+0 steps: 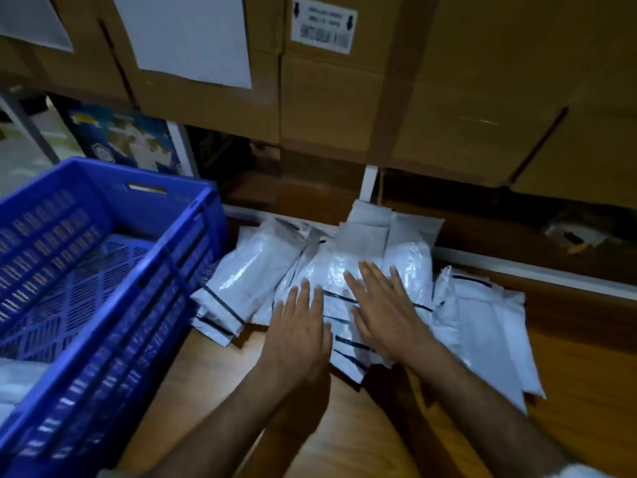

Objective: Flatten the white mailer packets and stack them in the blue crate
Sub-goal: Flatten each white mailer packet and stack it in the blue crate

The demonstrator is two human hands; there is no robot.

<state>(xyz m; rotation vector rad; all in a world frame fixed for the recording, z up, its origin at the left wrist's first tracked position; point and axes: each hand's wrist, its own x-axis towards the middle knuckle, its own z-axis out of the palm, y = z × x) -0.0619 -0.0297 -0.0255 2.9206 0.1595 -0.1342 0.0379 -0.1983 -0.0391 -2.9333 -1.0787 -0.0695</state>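
2 flat hands, left hand (299,327) and right hand (385,312), press glossy white mailer packets (331,270).

Bare wooden floor (220,384) lies open between blue crate (103,281) and packet pile (344,270); cardboard boxes (344,108) wall the back.

The blue crate (103,270) is cut off by the left and bottom edges; its near wall is motion-blurred. The left hand (300,326) and right hand (386,315) cover parts of the white mailer packets (248,274) beneath them, and their palms are not visible. Print on the cardboard box label (323,25) is too blurred to read. The item on the dark lower shelf (572,232) cannot be identified.
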